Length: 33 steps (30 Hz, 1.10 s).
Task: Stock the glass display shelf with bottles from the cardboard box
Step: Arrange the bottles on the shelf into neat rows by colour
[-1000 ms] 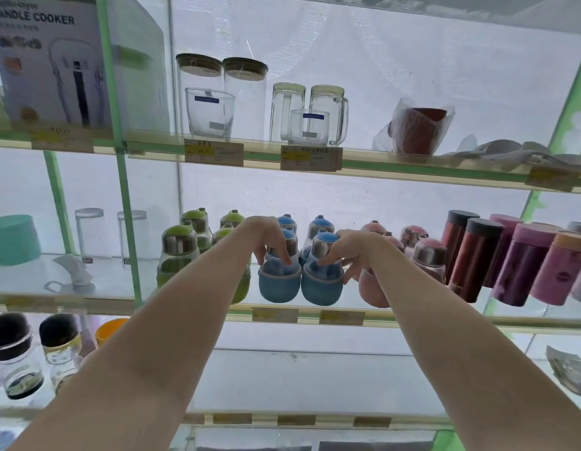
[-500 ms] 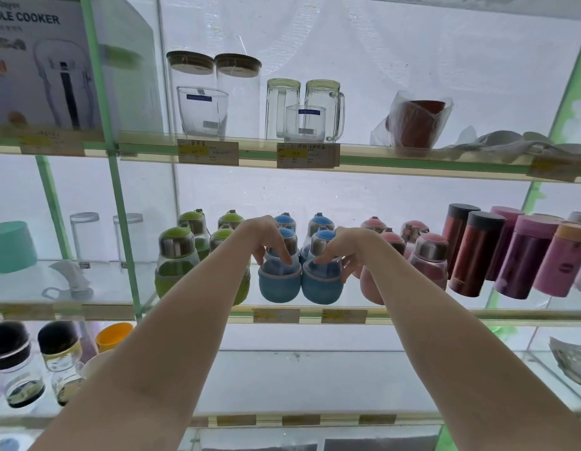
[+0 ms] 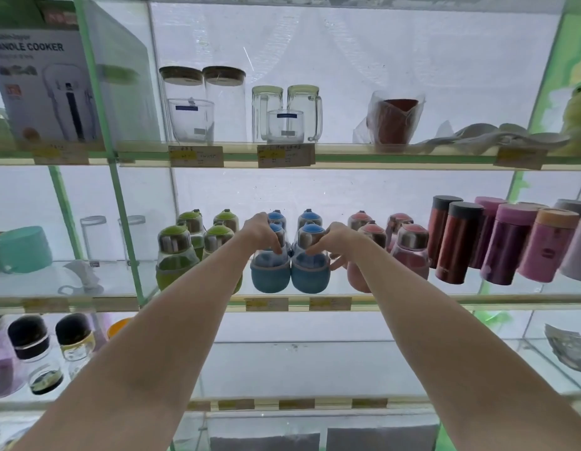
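Two round blue bottles stand side by side at the front of the middle glass shelf (image 3: 191, 302). My left hand (image 3: 261, 234) grips the neck of the left blue bottle (image 3: 270, 276). My right hand (image 3: 336, 239) grips the neck of the right blue bottle (image 3: 310, 276). Two more blue bottles (image 3: 310, 218) stand behind them. Green bottles (image 3: 175, 255) sit to the left and pink bottles (image 3: 409, 249) to the right, in the same row. The cardboard box is out of view.
Tall red, purple and pink tumblers (image 3: 507, 249) fill the shelf's right end. Glass jars and mugs (image 3: 289, 115) stand on the shelf above, beside a cooker box (image 3: 45, 86). Dark-capped bottles (image 3: 32, 349) sit on the lower shelf at left. Green posts (image 3: 123, 222) divide the bays.
Both hands stay on the two front blue bottles; the fingers have shifted slightly lower on the necks. The view has drifted a little to the right.
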{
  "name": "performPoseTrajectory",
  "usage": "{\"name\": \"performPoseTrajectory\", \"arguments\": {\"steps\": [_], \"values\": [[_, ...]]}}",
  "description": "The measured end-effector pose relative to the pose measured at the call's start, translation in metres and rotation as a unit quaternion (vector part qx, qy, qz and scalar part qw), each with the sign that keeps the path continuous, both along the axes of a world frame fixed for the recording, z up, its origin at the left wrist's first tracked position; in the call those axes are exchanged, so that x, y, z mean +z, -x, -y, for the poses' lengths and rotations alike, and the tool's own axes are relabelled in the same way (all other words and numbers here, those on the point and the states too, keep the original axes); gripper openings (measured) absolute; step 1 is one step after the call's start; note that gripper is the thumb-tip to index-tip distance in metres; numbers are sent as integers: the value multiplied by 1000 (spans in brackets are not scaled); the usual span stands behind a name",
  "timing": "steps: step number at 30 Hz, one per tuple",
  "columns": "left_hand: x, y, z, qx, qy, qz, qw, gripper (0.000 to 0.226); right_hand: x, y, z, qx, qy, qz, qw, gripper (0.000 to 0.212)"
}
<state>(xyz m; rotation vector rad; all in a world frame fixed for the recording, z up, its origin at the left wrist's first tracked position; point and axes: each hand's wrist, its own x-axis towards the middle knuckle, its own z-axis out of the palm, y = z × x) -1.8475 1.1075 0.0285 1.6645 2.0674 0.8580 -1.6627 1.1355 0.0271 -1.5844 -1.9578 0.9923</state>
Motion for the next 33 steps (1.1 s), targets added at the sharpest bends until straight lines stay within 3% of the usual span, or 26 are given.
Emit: {"name": "performPoseTrajectory", "arguments": {"steps": [9, 19, 23, 26, 29, 33], "values": [[13, -37, 27, 106, -113, -58, 986, 32, 3, -41, 13, 9, -15, -100, 995, 27], [11, -115, 39, 48, -135, -23, 989, 38, -1, -106, 18, -15, -94, -129, 987, 18], [9, -149, 34, 35, -146, -18, 988, 36, 1, -140, 22, -45, -89, -149, 984, 33], [6, -170, 27, 40, -152, -2, 988, 28, 0, -165, 19, -94, -142, -139, 976, 26], [1, -187, 18, 38, -169, 11, 985, 22, -1, -184, 13, -138, -175, -131, 966, 5], [0, -198, 5, 27, -165, 36, 985, 19, -1, -197, -1, -163, -171, -144, 961, 9]]}}
